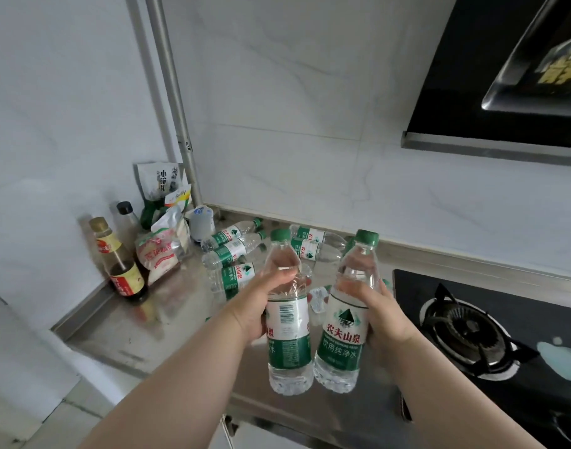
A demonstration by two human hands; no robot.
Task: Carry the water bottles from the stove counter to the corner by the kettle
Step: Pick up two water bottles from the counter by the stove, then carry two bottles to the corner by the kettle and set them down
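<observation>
My left hand (261,303) grips a clear water bottle (289,345) with a green cap and green-and-white label, held upright above the steel counter (141,335). My right hand (378,309) holds a second water bottle (342,338) of the same kind, upright and right beside the first. Behind them several more water bottles (232,246) lie on their sides on the counter near the wall. No kettle is in view.
Two sauce bottles (122,264) and food packets (162,244) crowd the counter's left corner by a grey pipe (180,124). A black gas stove (472,332) sits to the right, with a range hood (504,92) above it. The counter's front edge runs below my arms.
</observation>
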